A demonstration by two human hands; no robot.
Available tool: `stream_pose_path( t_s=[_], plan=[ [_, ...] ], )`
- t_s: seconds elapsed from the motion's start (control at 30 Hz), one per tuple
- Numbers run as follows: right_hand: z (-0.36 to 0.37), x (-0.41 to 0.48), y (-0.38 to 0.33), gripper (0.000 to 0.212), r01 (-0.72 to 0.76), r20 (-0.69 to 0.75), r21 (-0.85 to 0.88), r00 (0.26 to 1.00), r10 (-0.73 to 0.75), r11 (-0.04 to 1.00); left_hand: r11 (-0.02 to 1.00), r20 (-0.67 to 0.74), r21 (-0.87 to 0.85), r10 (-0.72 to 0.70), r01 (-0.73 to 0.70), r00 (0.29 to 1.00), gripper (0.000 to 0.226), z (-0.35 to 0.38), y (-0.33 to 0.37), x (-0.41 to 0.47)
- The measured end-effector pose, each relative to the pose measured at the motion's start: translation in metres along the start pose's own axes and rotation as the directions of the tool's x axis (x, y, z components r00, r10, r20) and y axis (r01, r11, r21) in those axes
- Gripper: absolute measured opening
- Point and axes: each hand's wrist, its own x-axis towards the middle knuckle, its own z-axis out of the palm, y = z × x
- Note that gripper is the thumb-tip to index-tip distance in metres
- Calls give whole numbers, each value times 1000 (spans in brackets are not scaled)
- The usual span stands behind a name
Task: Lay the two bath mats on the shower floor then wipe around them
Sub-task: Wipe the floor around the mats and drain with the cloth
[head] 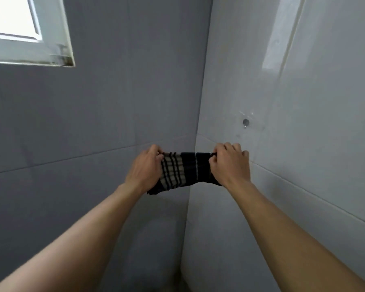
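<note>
The left hand (144, 167) and right hand (230, 163) each pinch an upper end of a dark striped cloth (183, 169), holding it stretched across the wall corner (200, 102). Neither the floor nor the 2 mats show. This looks like readying the cloth for wiping, and the next move calls for lowering it to the floor.

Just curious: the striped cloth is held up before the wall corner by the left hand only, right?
No. The head view shows both the left hand and right hand gripping the striped cloth, before the wall corner.
</note>
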Motion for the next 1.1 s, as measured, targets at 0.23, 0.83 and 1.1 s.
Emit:
stream_pose_path(
  t_s=[0.23,0.83,1.1],
  plan=[
    [49,-66,-105,25,144,192,163,966,-174,976,965,-77,117,-227,235,971,14,-71,-83,-132],
    [182,-222,-329,13,285,496,505,677,-545,814,652,-132,125,-736,747,664,15,-143,-267,-361],
    [327,-300,-372,15,187,551,659,539,-637,729,507,-178,190,-824,841,537,10,-67,-376,-448]
  ],
)
